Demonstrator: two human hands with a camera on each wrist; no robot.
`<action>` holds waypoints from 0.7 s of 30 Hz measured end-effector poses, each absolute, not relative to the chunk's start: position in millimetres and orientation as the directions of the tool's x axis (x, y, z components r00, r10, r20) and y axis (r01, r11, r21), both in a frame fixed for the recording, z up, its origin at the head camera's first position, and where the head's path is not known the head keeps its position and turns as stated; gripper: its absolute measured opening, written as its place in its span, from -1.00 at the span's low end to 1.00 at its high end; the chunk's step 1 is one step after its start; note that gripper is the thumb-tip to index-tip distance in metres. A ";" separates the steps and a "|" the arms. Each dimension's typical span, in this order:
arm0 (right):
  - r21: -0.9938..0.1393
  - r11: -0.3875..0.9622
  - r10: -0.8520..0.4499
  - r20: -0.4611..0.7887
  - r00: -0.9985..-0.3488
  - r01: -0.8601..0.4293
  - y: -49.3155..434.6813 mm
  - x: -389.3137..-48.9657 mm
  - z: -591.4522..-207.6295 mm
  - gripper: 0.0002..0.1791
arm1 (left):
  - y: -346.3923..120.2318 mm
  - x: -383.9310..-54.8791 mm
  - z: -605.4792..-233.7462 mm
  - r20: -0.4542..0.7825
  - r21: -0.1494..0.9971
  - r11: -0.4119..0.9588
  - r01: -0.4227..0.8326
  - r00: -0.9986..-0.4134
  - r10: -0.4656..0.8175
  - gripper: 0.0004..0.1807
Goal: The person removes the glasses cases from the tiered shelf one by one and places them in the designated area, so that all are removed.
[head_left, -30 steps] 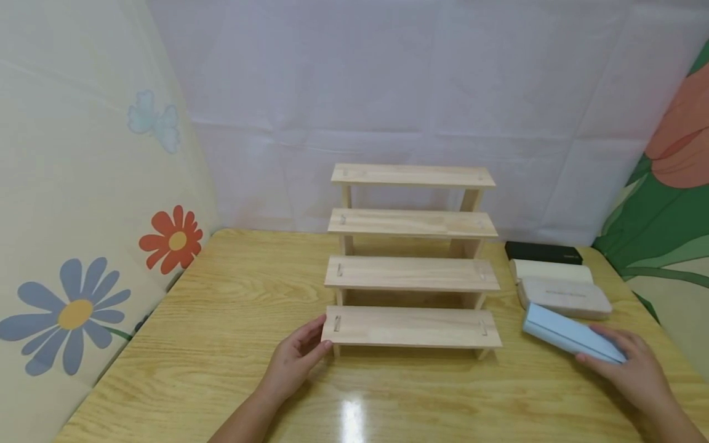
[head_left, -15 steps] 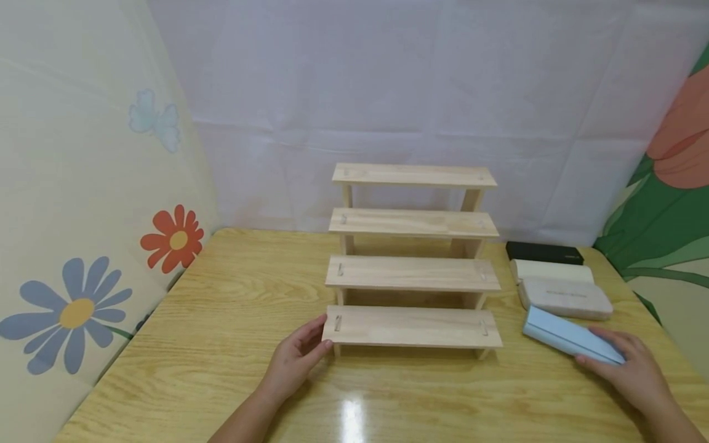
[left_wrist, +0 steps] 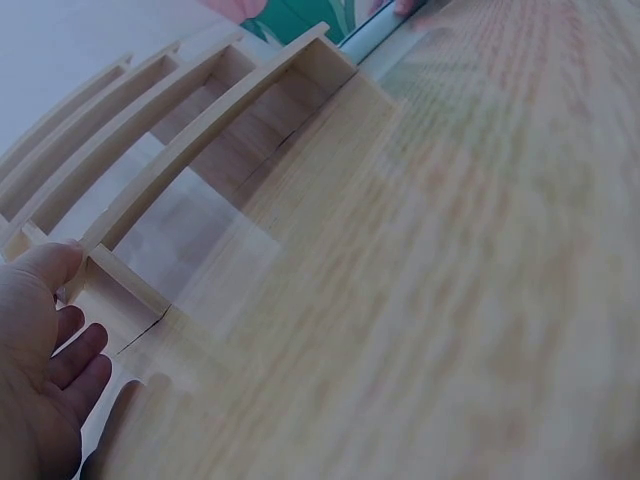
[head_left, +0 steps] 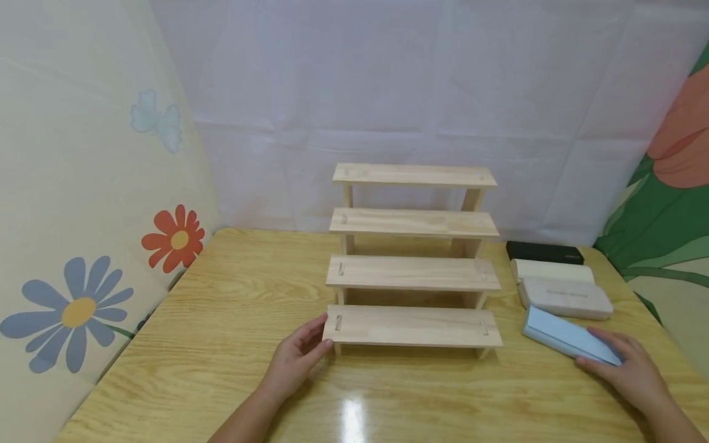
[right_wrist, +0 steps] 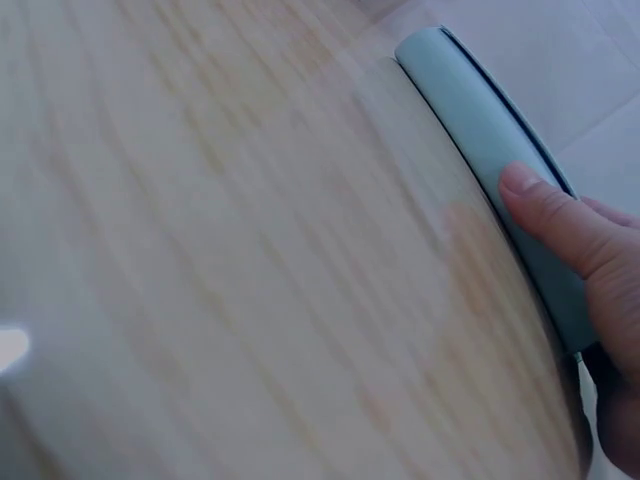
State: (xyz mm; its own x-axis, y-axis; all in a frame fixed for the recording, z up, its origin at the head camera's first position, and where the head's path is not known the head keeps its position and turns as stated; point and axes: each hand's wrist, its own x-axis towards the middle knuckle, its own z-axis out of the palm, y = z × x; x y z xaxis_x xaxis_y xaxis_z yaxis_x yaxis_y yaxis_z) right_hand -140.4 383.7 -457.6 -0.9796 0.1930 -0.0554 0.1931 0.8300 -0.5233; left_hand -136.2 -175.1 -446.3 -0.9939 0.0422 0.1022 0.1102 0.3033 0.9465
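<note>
A stepped wooden display stand (head_left: 412, 326) with several shelves stands mid-table. My left hand (head_left: 292, 363) grips the left end of its lowest shelf, thumb at the front corner and index finger at the back one. In the left wrist view the thumb of this left hand (left_wrist: 40, 370) lies on the shelf end, the other fingers loosely bent below. At the right, my right hand (head_left: 634, 369) holds a light blue glasses case (head_left: 570, 335) by its near end. The right wrist view has the thumb along one side of the case (right_wrist: 480, 110); the fingers beyond are mostly hidden.
Behind the blue case lie a grey glasses case (head_left: 565, 297), a cream case (head_left: 551, 271) and a black case (head_left: 543, 252), in a row. All stand on a wood-grain table (head_left: 249, 283). A white cloth (head_left: 376, 80) hangs behind, with flower-patterned panels on both sides.
The blue glasses case has sunk slightly and turned a little in my right hand's grip. My left hand keeps its place on the stand.
</note>
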 end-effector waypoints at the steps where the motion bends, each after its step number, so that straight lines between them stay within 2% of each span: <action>1: -0.525 0.829 0.193 -0.057 -0.980 0.194 383.8 -140.6 -457.3 0.06 | -175.1 -136.3 -446.4 0.103 0.945 0.307 0.111 -0.994 0.041 -0.47; 21: -0.579 0.775 0.286 -0.033 -0.958 0.252 381.7 -138.6 -457.3 0.08 | -176.0 -137.0 -448.7 0.107 0.948 0.297 0.114 -0.993 0.039 -0.47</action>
